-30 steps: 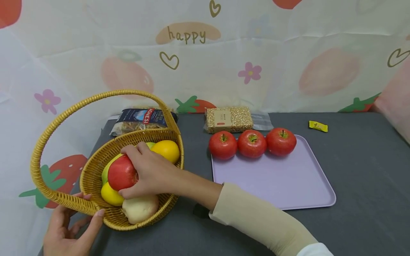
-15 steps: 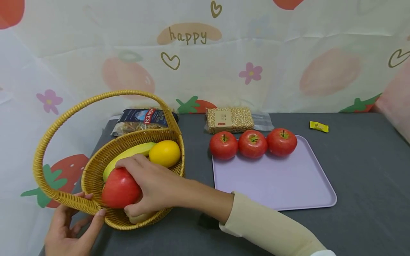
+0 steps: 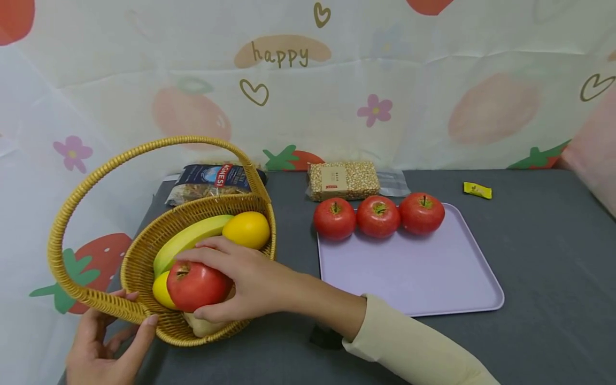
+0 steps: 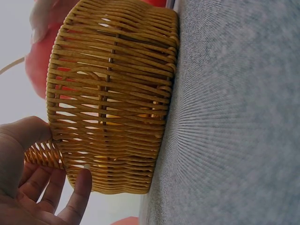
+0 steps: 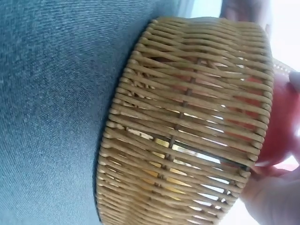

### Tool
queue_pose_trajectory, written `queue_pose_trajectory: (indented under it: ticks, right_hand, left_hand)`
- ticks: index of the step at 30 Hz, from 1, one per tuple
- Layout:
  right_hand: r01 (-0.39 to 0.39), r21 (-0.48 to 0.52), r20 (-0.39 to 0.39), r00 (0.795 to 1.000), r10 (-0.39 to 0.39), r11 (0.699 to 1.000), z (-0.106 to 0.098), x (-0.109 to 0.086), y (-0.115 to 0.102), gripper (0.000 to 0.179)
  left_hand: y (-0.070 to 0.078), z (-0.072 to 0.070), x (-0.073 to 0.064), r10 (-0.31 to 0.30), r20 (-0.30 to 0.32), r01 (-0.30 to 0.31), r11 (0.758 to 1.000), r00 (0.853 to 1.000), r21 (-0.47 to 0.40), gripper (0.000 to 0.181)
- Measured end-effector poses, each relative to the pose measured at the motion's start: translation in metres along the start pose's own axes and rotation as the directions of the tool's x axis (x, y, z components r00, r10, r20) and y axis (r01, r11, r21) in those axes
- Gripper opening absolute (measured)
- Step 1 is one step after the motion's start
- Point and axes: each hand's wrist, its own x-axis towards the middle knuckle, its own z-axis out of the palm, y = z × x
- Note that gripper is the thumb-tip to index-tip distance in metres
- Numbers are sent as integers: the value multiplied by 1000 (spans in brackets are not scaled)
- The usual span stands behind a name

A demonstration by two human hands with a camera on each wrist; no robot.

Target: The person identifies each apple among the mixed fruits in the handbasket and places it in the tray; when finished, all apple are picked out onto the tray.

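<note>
A yellow wicker basket (image 3: 137,267) with a tall arched handle stands on the left of the table. My left hand (image 3: 108,345) grips it where the handle meets the rim; in the left wrist view, thumb and fingers (image 4: 77,199) lie around that spot. My right hand (image 3: 250,280) holds a red apple (image 3: 194,286) over the front of the basket, thumb below and fingers on top. Under and around the apple lie a banana (image 3: 190,240), a yellow lemon-like fruit (image 3: 247,230), a second yellow fruit (image 3: 162,290) and a pale, potato-like piece (image 3: 202,325), partly hidden.
A lilac tray (image 3: 409,278) lies to the right, with three red apples (image 3: 378,216) in a row along its back edge. Behind stand a vacuum pack of grain (image 3: 358,179) and a navy pasta bag (image 3: 212,179). A small yellow wrapped sweet (image 3: 477,190) lies back right.
My right hand has brought the apple toward the front of the basket, then slightly right, turning its stem into view. More of the banana shows. The left hand stays in place.
</note>
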Motion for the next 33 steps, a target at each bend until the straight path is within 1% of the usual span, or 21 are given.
queue_pose_trajectory:
  ticks: [2, 5, 10, 12, 17, 23, 27, 30, 33]
  right_hand:
    - [6, -19, -27, 1000, -7, 1000, -2, -2, 1, 68]
    - [-3, -32, -51, 999, 2, 999, -6, -5, 2, 68]
    - [-67, 8, -46, 997, 68, 998, -10, -13, 5, 74]
    - [-82, 16, -44, 996, 83, 996, -10, -15, 5, 76]
    - [-80, 8, -63, 995, 80, 997, -13, -19, 2, 76]
    - [-59, 3, -115, 992, 59, 998, -19, -28, 0, 79]
    - [-49, 25, -146, 988, 52, 998, -23, -35, -1, 79]
    - [-55, 56, -158, 985, 63, 997, -26, -41, -2, 77]
    - [-65, 67, -166, 983, 75, 996, -30, -47, -1, 76]
  left_hand:
    - [-1, 0, 0, 7, -3, -7, 1000, 1000, -3, 60]
    - [-1, 1, 1, 9, -5, -9, 1000, 1000, -4, 60]
    - [-1, 0, 1, -2, -6, 2, 1000, 1000, 4, 59]
    - [-1, 0, 1, 0, -6, 0, 1000, 1000, 3, 59]
    - [-1, 0, 0, 4, -10, -4, 1000, 1000, -11, 59]
    - [-2, 1, 0, 5, -12, -6, 1000, 1000, -12, 59]
    - [-2, 1, 0, 5, -12, -5, 1000, 1000, -10, 59]
    - [-1, 1, 0, 8, -11, -9, 1000, 1000, -10, 59]
    - [-1, 1, 0, 10, -13, -10, 1000, 1000, -12, 59]
